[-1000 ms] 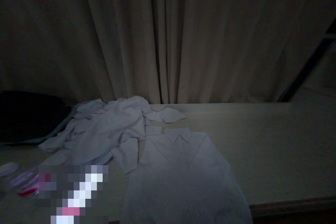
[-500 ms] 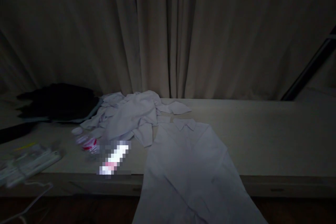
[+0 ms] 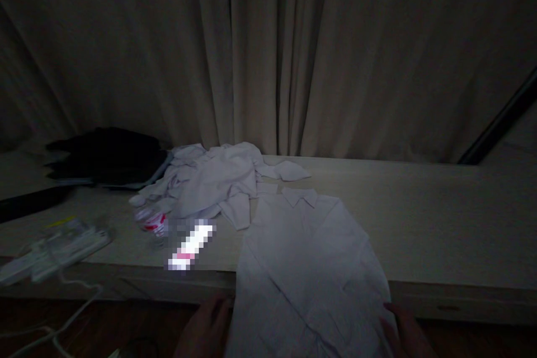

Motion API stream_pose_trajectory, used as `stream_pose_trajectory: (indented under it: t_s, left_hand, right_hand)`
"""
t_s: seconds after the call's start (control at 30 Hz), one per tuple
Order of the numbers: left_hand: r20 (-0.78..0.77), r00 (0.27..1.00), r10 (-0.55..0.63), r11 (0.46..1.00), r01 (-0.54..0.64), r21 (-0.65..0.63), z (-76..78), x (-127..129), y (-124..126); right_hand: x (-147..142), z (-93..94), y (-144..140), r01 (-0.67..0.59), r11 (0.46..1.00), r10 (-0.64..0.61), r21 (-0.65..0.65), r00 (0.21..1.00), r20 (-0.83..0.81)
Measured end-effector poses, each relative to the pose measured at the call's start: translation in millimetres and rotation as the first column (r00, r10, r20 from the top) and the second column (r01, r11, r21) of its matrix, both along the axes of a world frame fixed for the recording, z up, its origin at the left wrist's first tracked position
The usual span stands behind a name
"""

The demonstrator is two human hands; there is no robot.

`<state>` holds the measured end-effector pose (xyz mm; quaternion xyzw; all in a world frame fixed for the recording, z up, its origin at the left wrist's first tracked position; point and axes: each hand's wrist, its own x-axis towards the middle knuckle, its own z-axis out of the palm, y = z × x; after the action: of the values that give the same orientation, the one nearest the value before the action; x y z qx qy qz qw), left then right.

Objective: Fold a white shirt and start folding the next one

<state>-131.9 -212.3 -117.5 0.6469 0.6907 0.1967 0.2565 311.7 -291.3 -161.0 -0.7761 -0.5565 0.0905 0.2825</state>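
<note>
A: Head view: the white shirt lies flat on the desk, collar toward the curtain, its lower half hanging over the near edge; the left hand sits at the shirt's left hem and the right hand at its right hem, both below the desk edge.

B: Are the hands pinching the cloth or only resting against it?

A: The light is poor; the left hand looks loosely curled against the fabric edge and the right hand's fingertips touch the corner of the hem, but whether either pinches it I cannot tell.

B: What would make the handling go well, in your judgement?

A: Take the hem at matching heights on both sides, so the cloth stays square and the collar does not skew; keep a light, even tension, since thin cotton like this likely creases readily; move both hands together rather than one leading.

B: Anything close enough to interfere?

A: The crumpled white garments lie just beside the shirt's left shoulder, one sleeve nearly touching it; a small bottle with a red label stands near them; a dark pile of clothes sits farther left, and some packaged items with a white cable trailing off the desk lie well apart; I would keep the shirt from dragging into the heap.
</note>
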Motion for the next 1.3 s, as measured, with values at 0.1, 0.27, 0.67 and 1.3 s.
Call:
stream_pose_trajectory:
  t_s: [0.1,0.27,0.67,1.3]
  left_hand:
    - [-0.178,0.980,-0.089,0.969,0.126,0.210,5.8,28.7,62.5]
    - [-0.544,0.818,-0.186,0.857,0.406,0.317,-24.0,58.2,136.2]
    - [-0.624,0.748,-0.225,0.873,0.440,0.212,-51.8,49.9,146.7]
    - [-0.302,0.947,-0.113,0.913,0.219,0.343,-25.1,63.8,114.9]
  right_hand:
    - [-52.7,-29.1,34.2,-0.325,0.930,0.276,0.173,0.927,0.254]
    - [-96.0,-75.3,61.2,-0.579,0.779,0.351,0.241,0.721,0.598]
    - [-35.3,-115.6,41.9,-0.507,0.850,0.268,0.141,0.648,0.713]
    - [-49.6,-91.5,34.1,-0.431,0.894,0.259,0.123,0.721,0.643]
